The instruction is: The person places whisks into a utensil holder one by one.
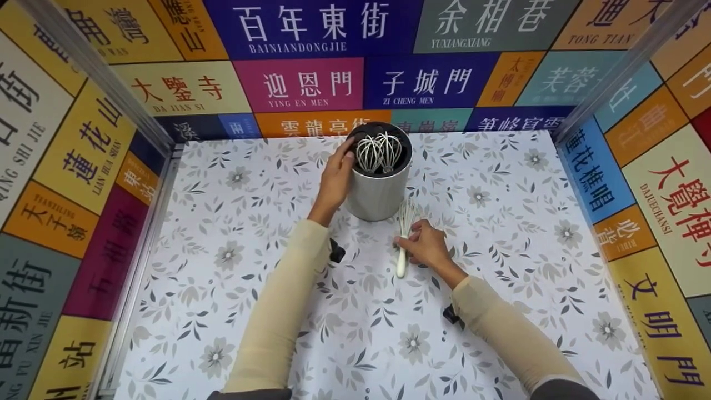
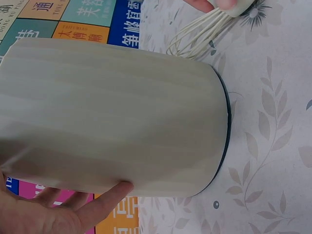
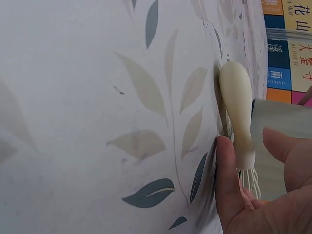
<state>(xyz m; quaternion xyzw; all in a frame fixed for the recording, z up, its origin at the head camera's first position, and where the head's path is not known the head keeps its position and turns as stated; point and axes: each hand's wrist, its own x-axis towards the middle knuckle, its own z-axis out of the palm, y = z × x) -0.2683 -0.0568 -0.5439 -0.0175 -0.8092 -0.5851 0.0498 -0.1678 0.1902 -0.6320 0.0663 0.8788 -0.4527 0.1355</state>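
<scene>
A whisk with a pale cream handle and light wires stands close to the tabletop, its wire end toward a grey cylindrical utensil holder. My right hand pinches the whisk around the upper handle; the rounded handle end points toward me, free of the fingers. Whether the whisk touches the table is unclear. On the holder's left side rests my left hand, fingers extended along the wall and up near the dark rim; part of it is hidden. Two more whisks stand wires-up inside the holder.
The tabletop has a white covering with grey flowers and leaves. Colourful printed panels with lettering rise at the back and both sides, the back one close behind the holder. Metal posts stand at the corners.
</scene>
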